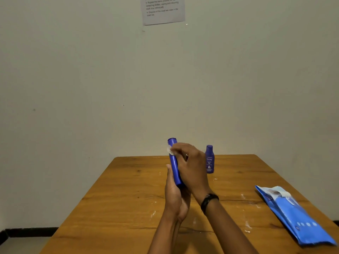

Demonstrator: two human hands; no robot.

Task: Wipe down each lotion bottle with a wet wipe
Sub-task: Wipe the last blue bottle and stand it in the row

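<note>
Gripping the lotion bottle (173,162) is the left hand (174,197); right hand (190,166) pinches a wet wipe (170,150) against it.

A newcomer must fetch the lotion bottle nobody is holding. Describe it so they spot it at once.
On the wooden table by the wall, look near the far edge, just right of the person's right hand. A small dark-blue bottle stands upright, label facing you; the other blue bottle is held by the left hand, and the blue wipes pack lies flat.
</note>
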